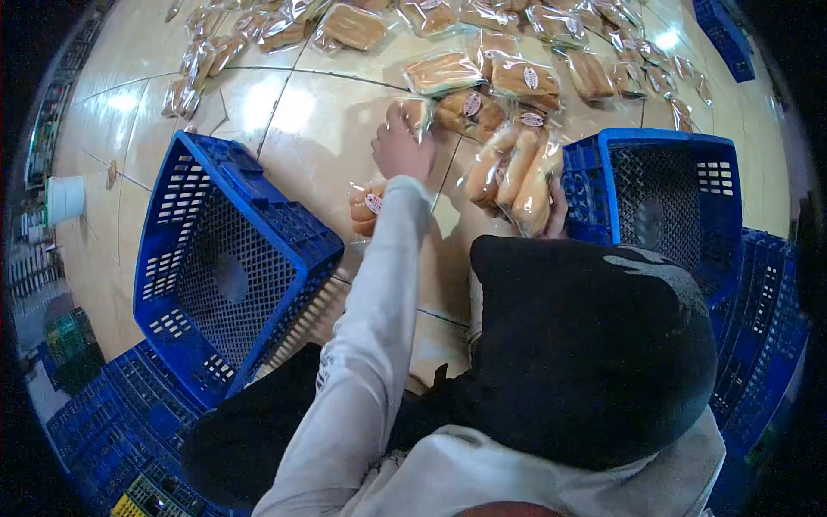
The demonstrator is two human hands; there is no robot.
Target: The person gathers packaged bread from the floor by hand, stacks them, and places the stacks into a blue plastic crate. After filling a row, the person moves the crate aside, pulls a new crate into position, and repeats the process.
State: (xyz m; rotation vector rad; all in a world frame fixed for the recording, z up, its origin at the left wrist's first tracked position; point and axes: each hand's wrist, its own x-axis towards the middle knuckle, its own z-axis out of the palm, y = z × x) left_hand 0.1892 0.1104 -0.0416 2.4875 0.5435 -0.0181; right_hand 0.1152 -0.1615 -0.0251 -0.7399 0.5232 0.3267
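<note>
My left hand (405,145), at the end of a light sleeve, reaches forward over the tiled floor. Its fingers close on a bagged bread (417,114) at the near edge of the spread packages. My right hand (558,209) shows only in part beside the blue crate on the right. It grips a clear bag of long bread rolls (514,177), tilted up off the floor. Just beyond lies a bagged loaf with an oval label (470,112). Another small labelled bread bag (365,209) sits by my left forearm.
A blue crate (250,185) stands tilted at left, another blue crate (607,138) at right. Many bagged breads (353,28) cover the far floor. Stacked blue crates (112,405) are at lower left. My black-clothed knee (594,345) rises in front. A white bucket (65,199) stands far left.
</note>
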